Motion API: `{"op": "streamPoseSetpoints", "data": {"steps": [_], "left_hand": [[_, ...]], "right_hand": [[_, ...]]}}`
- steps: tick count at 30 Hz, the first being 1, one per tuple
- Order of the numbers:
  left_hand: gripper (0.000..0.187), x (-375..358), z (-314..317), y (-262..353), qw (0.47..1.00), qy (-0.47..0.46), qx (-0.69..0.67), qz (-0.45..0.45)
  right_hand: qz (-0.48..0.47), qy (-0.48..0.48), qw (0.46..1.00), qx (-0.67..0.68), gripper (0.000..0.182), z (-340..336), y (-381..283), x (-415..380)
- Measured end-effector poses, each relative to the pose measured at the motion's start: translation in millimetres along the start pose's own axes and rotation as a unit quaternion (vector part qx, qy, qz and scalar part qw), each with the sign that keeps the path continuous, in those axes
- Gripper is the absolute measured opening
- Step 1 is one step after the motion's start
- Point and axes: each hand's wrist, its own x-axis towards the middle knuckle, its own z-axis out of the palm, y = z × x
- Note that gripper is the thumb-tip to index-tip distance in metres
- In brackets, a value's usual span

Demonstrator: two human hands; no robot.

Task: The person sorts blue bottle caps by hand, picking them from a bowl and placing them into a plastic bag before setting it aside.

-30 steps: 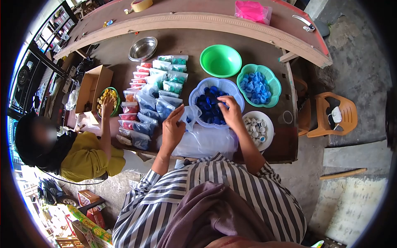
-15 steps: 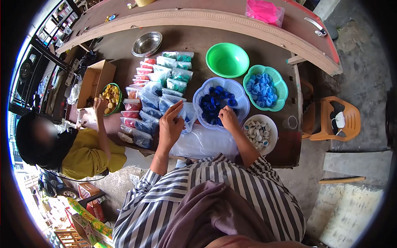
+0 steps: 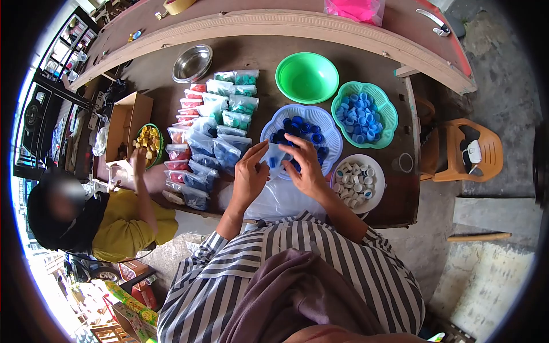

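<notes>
Fingers of the L hand [image 3: 247, 182] look pinched on the L edge of a small clear bag [image 3: 275, 160], as far as my feed shows. R hand [image 3: 307, 170] has its fingers half-curled at the bag's other side; can't tell if they're grasping film or anything else. Bag's up btwn the hands, near the periwinkle basket [image 3: 335, 134] of dark blue caps [image 3: 316, 138], w/ plastic sheeting [image 3: 266, 201] below on the desk [image 3: 246, 54].

I'd rate the bag v. light, soft & floppy, prob. slippery, so it'd fold rather than stand. Best hold, I think: thumb & index on one lip, other lip spread by the opposite hand, tho I can't make out the mouth. Caps look light, stiff, smooth, not fragile; I'd take 'em by the rim. Filled bags [image 3: 227, 151] lie in rows to the L, white bowl [image 3: 380, 193] to the R.
</notes>
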Motion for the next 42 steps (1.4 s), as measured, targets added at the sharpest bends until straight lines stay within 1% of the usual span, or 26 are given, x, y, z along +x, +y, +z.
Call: {"op": "streamPoseSetpoints", "data": {"steps": [1, 2, 4, 5, 6, 8, 12, 13, 14, 15, 16, 18, 19, 20, 21, 22, 24, 26, 27, 29, 30, 32, 34, 36, 37, 42], "left_hand": [[0.043, 0.6, -1.4, -0.1, 1.0, 0.008, 0.004, 0.004], [0.044, -0.2, -2.9, -0.3, 1.0, 0.016, 0.008, 0.007], [0.043, -0.4, -6.8, -0.9, 1.0, 0.031, -0.002, 0.002], [0.042, -1.2, -8.8, -1.2, 0.999, 0.045, -0.014, 0.001], [0.042, -2.3, -10.3, -0.5, 0.999, 0.044, -0.012, 0.001], [0.04, -5.1, -12.2, 3.1, 0.998, 0.062, -0.02, 0.018], [0.044, -12.4, -12.6, 19.4, 0.997, 0.053, -0.037, 0.029], [0.045, -12.6, -14.9, 22.7, 0.997, 0.039, -0.033, 0.053], [0.046, -12.8, -16.6, 24.7, 0.996, 0.025, -0.03, 0.077], [0.063, -13.1, -19.2, 12.4, 0.991, 0.011, -0.091, 0.095], [0.063, -13.2, -22.9, 6.8, 0.991, 0.012, -0.091, 0.097], [0.086, -12.9, -30.2, -2.5, 0.985, 0.04, -0.148, 0.077], [0.109, -12.1, -37.6, -14.7, 0.991, 0.005, -0.11, 0.069], [0.109, -11.8, -35.7, -31.7, 0.991, 0.004, -0.111, 0.072], [0.114, -11.5, -31.3, -50.9, 0.985, -0.077, -0.14, 0.061], [0.119, -11.3, -29.4, -54.4, 0.972, -0.157, -0.166, 0.05], [0.11, -16.6, -18.3, -54.2, 0.962, -0.21, -0.171, 0.035], [0.086, -22.1, -5.9, -52.5, 0.922, -0.29, -0.247, -0.071], [0.086, -23.5, -3.9, -55.8, 0.922, -0.291, -0.247, -0.068], [0.057, -26.7, 1.9, -65.1, 0.89, -0.338, -0.243, -0.186], [0.057, -30.1, 4.8, -66.7, 0.89, -0.339, -0.244, -0.185], [0.046, -36.4, 11.9, -68.9, 0.863, -0.275, -0.372, -0.201], [0.044, -39.8, 14.9, -53.8, 0.852, -0.258, -0.394, -0.229], [0.046, -41.3, 15.5, -42.9, 0.887, -0.279, -0.335, -0.156], [0.057, -40.8, 16.0, -52.2, 0.89, -0.297, -0.301, -0.17], [0.062, -38.3, 23.4, -64.1, 0.879, -0.298, -0.315, -0.197]], "right_hand": [[-0.011, -0.019, 1.0, 0.001, 0.062, 5.9, 17.0, -4.1], [-0.01, -0.018, 1.0, 0.004, 0.062, 10.5, 22.4, -6.7], [0.083, -0.011, 0.972, 0.219, 0.088, 16.6, 22.6, -8.2], [0.089, -0.051, 0.97, 0.219, 0.112, 25.3, 32.5, -14.8], [0.089, -0.049, 0.97, 0.22, 0.112, 33.7, 35.8, -20.4], [0.177, -0.132, 0.93, 0.293, 0.12, 50.7, 35.6, -32.3], [0.167, -0.163, 0.917, 0.322, 0.083, 70.9, 22.6, -34.9], [0.151, -0.126, 0.936, 0.291, 0.055, 66.9, 15.3, -33.8], [0.148, -0.127, 0.937, 0.29, 0.055, 60.2, 12.8, -28.1], [0.21, -0.167, 0.91, 0.317, 0.049, 48.5, 10.1, -16.8], [0.27, -0.204, 0.877, 0.342, 0.045, 39.6, 8.8, -10.6], [0.228, -0.129, 0.829, 0.493, 0.041, 37.0, 21.5, -13.7], [0.252, -0.143, 0.812, 0.506, 0.039, 22.5, 15.9, -6.1], [0.276, -0.157, 0.794, 0.517, 0.038, 7.0, 9.0, 1.1], [0.24, -0.141, 0.823, 0.495, 0.037, -3.2, 1.8, 7.6], [0.245, -0.133, 0.792, 0.543, 0.035, -8.6, 0.6, 9.9], [0.254, -0.128, 0.762, 0.581, 0.036, -23.6, -6.4, 14.1], [0.277, -0.127, 0.797, 0.522, 0.04, -30.9, -1.2, 13.1], [0.299, -0.12, 0.789, 0.524, 0.041, -36.2, -3.3, 14.1], [0.326, -0.109, 0.786, 0.514, 0.045, -42.7, -1.3, 12.8], [0.325, -0.109, 0.787, 0.512, 0.045, -44.3, 1.2, 10.0], [0.346, -0.088, 0.783, 0.509, 0.045, -47.4, 4.6, 5.7], [0.35, -0.092, 0.788, 0.498, 0.047, -49.6, 2.5, 3.6], [0.348, -0.086, 0.782, 0.51, 0.048, -47.8, 3.7, 0.8], [0.348, -0.086, 0.782, 0.51, 0.048, -47.1, 5.7, -0.4], [0.345, -0.081, 0.796, 0.491, 0.049, -48.7, 5.8, -0.5]]}}
